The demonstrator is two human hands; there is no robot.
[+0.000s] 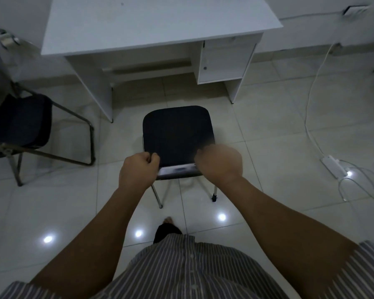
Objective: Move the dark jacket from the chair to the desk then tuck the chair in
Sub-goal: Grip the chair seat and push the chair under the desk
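A dark-seated chair (177,132) on thin metal legs stands on the tiles just in front of the white desk (156,24), its seat outside the knee space. My left hand (138,169) is closed on the left end of the chair's back rail. My right hand (219,164), blurred, is curled over the right end of that rail. I cannot make out a dark jacket on this chair. None shows on the part of the desk top that is in view.
A second dark chair (17,124) with a metal frame stands at the left. The desk's drawer unit (222,61) fills its right side, leaving the knee space at left-centre. A white power strip (333,167) and cables lie on the floor at right.
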